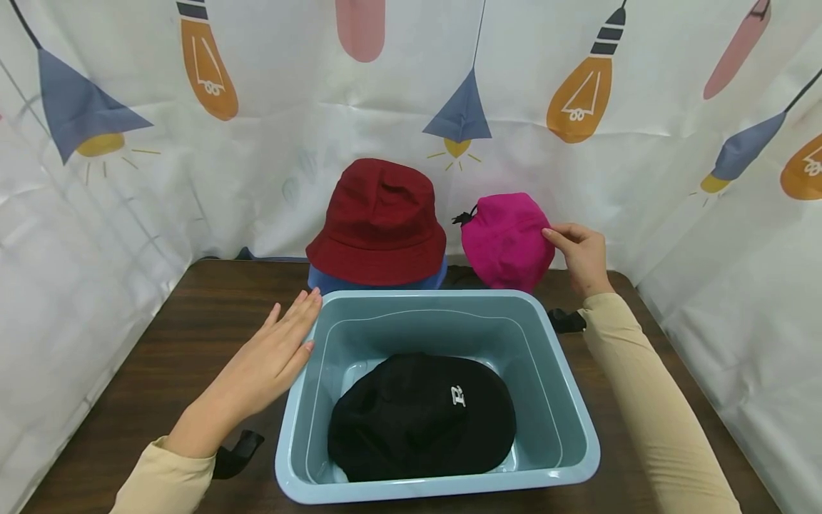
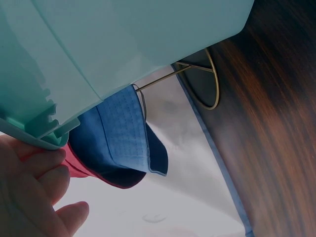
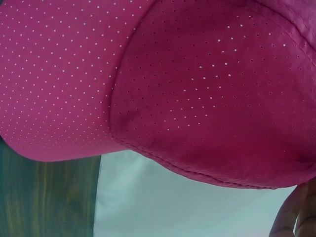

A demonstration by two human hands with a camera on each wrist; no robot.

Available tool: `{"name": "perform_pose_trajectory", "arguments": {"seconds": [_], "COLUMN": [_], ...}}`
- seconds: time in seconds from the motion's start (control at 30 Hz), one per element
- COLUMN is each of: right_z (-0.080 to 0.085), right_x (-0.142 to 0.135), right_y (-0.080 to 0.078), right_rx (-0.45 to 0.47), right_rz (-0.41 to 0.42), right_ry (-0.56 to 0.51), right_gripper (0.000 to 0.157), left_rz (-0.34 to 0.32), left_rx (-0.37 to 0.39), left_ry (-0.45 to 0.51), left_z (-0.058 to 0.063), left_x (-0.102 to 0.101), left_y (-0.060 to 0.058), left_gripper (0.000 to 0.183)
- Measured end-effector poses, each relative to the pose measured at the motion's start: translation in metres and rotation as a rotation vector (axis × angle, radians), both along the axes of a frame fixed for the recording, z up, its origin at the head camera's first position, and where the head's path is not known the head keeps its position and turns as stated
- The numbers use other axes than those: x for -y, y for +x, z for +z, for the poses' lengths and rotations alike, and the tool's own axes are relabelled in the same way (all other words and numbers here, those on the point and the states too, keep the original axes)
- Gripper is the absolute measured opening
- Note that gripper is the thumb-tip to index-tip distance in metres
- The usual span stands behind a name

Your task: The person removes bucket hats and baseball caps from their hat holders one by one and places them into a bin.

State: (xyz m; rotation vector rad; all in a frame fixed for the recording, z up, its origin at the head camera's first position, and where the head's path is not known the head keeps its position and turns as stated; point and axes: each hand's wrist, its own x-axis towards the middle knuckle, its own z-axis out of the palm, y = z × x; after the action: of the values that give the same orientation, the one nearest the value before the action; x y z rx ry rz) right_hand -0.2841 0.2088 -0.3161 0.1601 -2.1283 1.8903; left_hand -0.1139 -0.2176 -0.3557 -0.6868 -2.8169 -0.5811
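My right hand (image 1: 581, 260) pinches the edge of a bright pink cap (image 1: 507, 243) between thumb and fingers, behind the tub's far right corner. In the right wrist view the pink cap (image 3: 212, 98) shows rows of tiny holes and a brim; a black cord and toggle hang at its left side in the head view. My left hand (image 1: 270, 360), its fingers straight, touches the far left corner of a light blue plastic tub (image 1: 437, 490). Inside the tub lies a black cap (image 1: 411, 421) with a small white emblem.
Behind the tub, a dark red bucket hat (image 1: 379, 228) sits over a blue hat (image 1: 321, 280). A gold wire stand (image 2: 215, 89) shows beneath the blue hat in the left wrist view. White cloth (image 1: 270, 185) printed with lamps surrounds the dark wooden table (image 1: 212, 314).
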Motion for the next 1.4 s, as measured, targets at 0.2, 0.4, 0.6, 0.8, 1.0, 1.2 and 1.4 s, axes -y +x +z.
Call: {"name": "perform_pose_trajectory", "arguments": {"seconds": [0.2,0.4,0.6,0.8,1.0,1.2,1.4], "right_z": [0.0,-0.007,-0.013,-0.01,-0.006,-0.004,0.001], "right_x": [-0.001,-0.006,-0.011,-0.012,-0.011,-0.01,-0.005], "right_y": [-0.001,-0.01,-0.018,-0.018,-0.018,-0.02,-0.023], "right_rx": [0.001,0.018,0.012,-0.006,-0.036,-0.067,-0.095], "right_rz": [-0.003,-0.022,-0.026,-0.032,-0.039,-0.051,-0.063], "right_ry": [-0.033,-0.05,-0.068,-0.077,-0.084,-0.064,-0.029], "right_gripper": [0.012,0.009,0.009,0.008,0.01,0.009,0.01], "left_rz": [-0.002,-0.005,-0.002,-0.011,-0.008,-0.001,0.004], "left_rx": [-0.008,-0.008,-0.008,-0.015,-0.016,-0.002,0.01], "left_ry": [0.005,0.009,0.008,0.006,0.006,0.006,0.004], "left_z": [0.0,0.0,0.0,-0.001,0.0,0.0,0.0], "left_x": [0.0,0.0,0.0,0.001,0.001,0.0,0.001], "left_y": [0.0,0.0,0.0,0.0,0.0,0.0,0.0], "left_gripper": [0.062,0.062,0.062,0.061,0.062,0.062,0.062]}}
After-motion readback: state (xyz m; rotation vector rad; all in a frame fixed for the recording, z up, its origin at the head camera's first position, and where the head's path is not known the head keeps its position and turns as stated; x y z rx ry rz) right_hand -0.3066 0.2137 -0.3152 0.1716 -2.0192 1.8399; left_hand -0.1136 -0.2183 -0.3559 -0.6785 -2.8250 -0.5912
